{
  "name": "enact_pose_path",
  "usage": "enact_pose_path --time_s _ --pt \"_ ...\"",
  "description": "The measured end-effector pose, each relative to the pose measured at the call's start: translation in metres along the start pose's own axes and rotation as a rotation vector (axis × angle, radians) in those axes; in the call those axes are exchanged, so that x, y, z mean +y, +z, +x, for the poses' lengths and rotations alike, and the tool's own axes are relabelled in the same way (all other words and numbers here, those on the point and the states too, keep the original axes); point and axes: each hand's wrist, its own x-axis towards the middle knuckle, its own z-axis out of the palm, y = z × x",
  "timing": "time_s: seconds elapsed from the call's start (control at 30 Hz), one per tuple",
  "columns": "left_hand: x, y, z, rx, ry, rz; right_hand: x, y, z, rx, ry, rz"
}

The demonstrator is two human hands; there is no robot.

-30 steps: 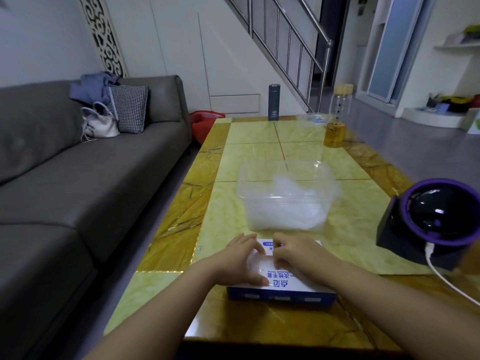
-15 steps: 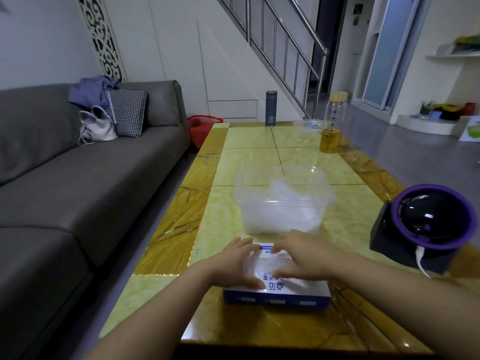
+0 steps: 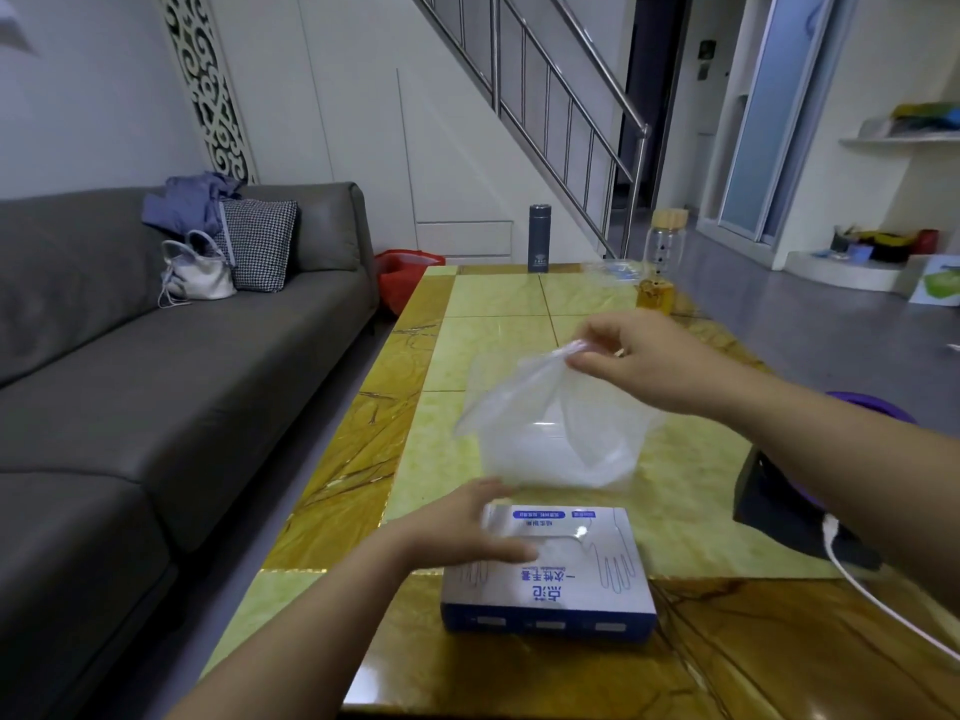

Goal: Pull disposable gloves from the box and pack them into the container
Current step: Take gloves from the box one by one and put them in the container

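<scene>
One glove (image 3: 540,407) hangs from the right hand (image 3: 655,367); more show in the box (image 3: 587,589).

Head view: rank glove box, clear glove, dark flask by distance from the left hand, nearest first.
1. glove box: under the left hand, touching.
2. clear glove: just beyond, hanging from the right hand.
3. dark flask: far end of the table.

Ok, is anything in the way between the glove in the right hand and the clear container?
Nothing visible. The right hand pinches the glove, which hangs over the open container. The left hand rests on the box, nearer the person and out of that path.
</scene>
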Motion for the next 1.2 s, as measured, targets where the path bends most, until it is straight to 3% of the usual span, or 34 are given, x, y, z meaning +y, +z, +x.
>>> enact_pose_path --time_s 0.1,0.2,0.33,0.43,0.5,0.57,0.63,0.7,0.8,0.93,1.07,1.2 --pt "0.011 -0.018 -0.005 -0.051 0.032 -0.504 0.003 -0.002 -0.002 0.003 0.041 0.007" --pt "0.024 -0.027 -0.003 0.021 0.071 -0.909 0.004 0.003 -0.006 -0.031 0.084 0.034" --pt "0.044 -0.026 0.01 0.197 0.074 -1.108 0.003 0.015 -0.009 -0.1 0.143 0.067" --pt "0.054 -0.026 0.017 0.313 0.064 -1.211 0.005 0.024 -0.013 -0.038 0.231 0.194" --pt "0.059 -0.031 0.02 0.345 0.095 -1.326 0.008 0.031 -0.021 0.005 0.43 0.459" --pt "0.061 -0.037 0.021 0.36 0.131 -1.422 0.01 0.04 -0.029 -0.033 0.683 0.869" --pt "0.065 -0.042 0.024 0.397 0.151 -1.501 0.012 0.048 -0.036 -0.083 0.824 1.167" --pt "0.071 -0.045 0.026 0.434 0.167 -1.585 0.01 0.055 -0.036 -0.057 0.812 1.367" --pt "0.079 -0.048 0.032 0.473 0.191 -1.67 0.003 0.057 -0.022 0.14 0.623 1.554" --pt "0.085 -0.058 0.041 0.457 0.326 -1.598 -0.009 0.034 0.007 0.362 0.36 1.266" --pt "0.073 -0.083 0.048 0.419 0.428 -1.572 -0.003 -0.002 0.034 0.275 0.138 1.021" --pt "0.041 -0.091 0.052 0.674 0.252 -1.626 0.027 -0.011 0.046 0.17 0.136 0.834"
